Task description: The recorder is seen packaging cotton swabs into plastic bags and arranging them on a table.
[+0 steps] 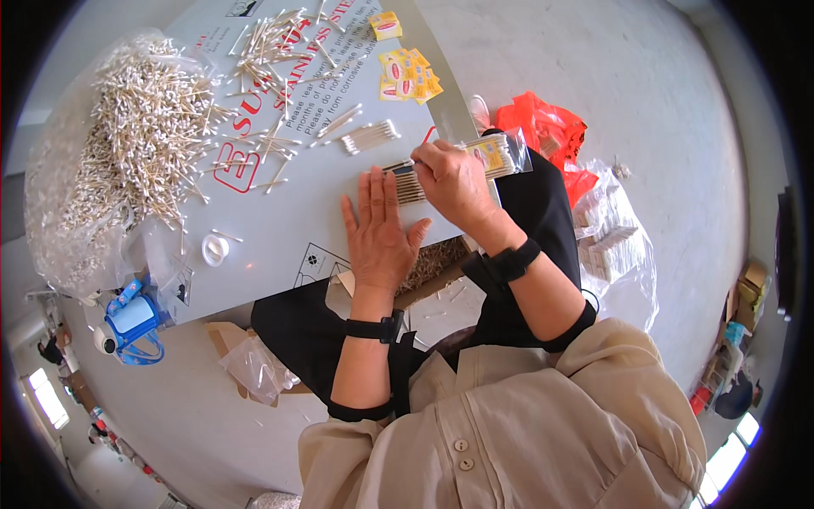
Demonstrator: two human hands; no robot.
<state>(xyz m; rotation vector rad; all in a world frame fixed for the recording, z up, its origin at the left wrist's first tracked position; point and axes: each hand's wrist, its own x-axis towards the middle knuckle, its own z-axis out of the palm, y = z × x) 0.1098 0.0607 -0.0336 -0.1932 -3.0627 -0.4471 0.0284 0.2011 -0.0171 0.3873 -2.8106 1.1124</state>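
Note:
My left hand point(379, 242) lies flat near the table's front edge, fingers stretched out, their tips at the left end of a row of cotton swabs point(410, 185). Just to the right, my right hand point(459, 188) is curled closed above the row's other end; what its fingers pinch, if anything, is hidden. Beyond that hand, a clear packet point(492, 158) of cotton swabs with a yellow card inside sticks out over the table's right edge. A small bundle of swabs point(371, 137) lies a little farther away.
A large clear bag heaped with cotton swabs point(148, 127) fills the table's left side. Loose swabs point(275, 47) and yellow cards point(407, 76) lie at the back. A white roll point(215, 249) and a blue bottle point(131, 321) are at left. Red bag point(543, 127) and white packs point(609, 242) sit right.

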